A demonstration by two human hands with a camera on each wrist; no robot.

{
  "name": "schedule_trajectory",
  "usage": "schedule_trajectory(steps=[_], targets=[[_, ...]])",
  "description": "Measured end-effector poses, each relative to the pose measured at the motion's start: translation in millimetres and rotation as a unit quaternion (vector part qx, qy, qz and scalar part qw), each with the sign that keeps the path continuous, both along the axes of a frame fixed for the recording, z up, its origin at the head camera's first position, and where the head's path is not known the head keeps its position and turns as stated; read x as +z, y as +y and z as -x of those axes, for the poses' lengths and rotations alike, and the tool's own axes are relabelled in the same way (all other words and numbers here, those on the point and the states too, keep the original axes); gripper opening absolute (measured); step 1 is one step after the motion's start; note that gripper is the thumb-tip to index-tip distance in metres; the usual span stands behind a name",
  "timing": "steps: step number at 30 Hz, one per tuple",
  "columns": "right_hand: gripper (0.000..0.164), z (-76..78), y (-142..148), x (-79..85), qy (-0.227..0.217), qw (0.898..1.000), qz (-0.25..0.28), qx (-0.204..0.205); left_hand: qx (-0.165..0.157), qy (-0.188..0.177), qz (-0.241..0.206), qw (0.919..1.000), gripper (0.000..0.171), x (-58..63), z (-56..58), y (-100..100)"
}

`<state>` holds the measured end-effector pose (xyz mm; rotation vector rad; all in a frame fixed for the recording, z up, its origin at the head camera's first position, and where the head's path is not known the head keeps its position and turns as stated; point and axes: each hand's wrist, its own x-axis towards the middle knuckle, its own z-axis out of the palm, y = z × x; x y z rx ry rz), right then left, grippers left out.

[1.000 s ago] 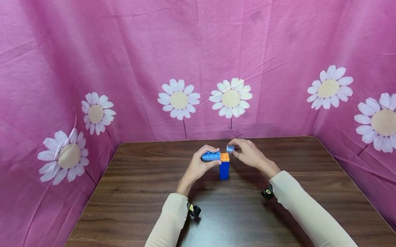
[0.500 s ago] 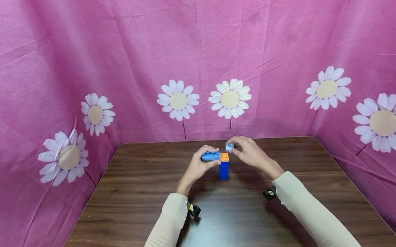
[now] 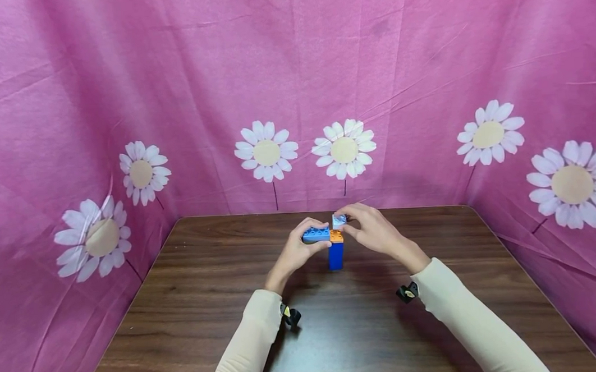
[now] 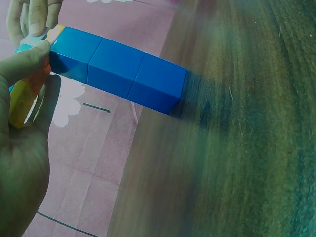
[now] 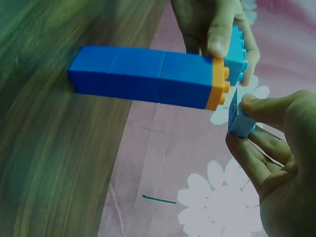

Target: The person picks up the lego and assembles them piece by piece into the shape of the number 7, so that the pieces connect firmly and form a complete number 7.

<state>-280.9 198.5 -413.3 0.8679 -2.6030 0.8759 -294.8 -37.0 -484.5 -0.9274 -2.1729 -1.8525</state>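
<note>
A tower of three dark blue bricks [image 3: 335, 257] stands upright on the table, topped by an orange layer with studs [image 5: 218, 85]. My left hand [image 3: 293, 251] grips a long lighter blue brick [image 3: 317, 234] level with the tower's top, on its left side. Beneath that brick, in the left wrist view, orange and yellow parts [image 4: 20, 103] show, partly hidden by the thumb. My right hand [image 3: 373, 231] pinches a small pale blue brick [image 5: 241, 124] between thumb and fingers. It hovers just above the orange studs, tilted and apart from them in the right wrist view.
The brown wooden table [image 3: 210, 336] spreads around the tower. Pink cloth [image 3: 212, 89] printed with white daisies hangs behind and at both sides. A small black camera [image 3: 292, 316] sits at the left wrist, another black device [image 3: 407, 292] at the right.
My right hand has carried the small pale blue brick leftward, from the right of the tower to over its orange top. My left hand keeps its grip in about the same place.
</note>
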Motion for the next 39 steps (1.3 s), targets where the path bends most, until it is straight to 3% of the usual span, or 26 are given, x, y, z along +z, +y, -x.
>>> schedule_trajectory(steps=[9, 18, 26, 39], targets=[[0.026, -9.8, -4.4, 4.1, -0.012, 1.0, -0.003, 0.009, 0.001, -0.005, 0.003, 1.0, 0.037, 0.7, 1.8, 1.5], [0.028, -10.7, -6.1, -2.3, 0.011, 1.0, -0.004, 0.017, -0.002, 0.0, 0.003, 1.0, 0.038, -0.3, 3.0, 1.6], [0.024, -12.6, -7.9, -3.6, -0.01, 1.0, 0.0, 0.024, 0.002, 0.001, -0.003, 1.0, 0.038, -2.8, 5.0, 2.3], [0.021, -12.1, -8.8, -2.8, -0.002, 0.999, -0.006, 0.033, 0.0, -0.004, -0.007, 1.0, 0.035, -1.3, 3.4, 2.4]])
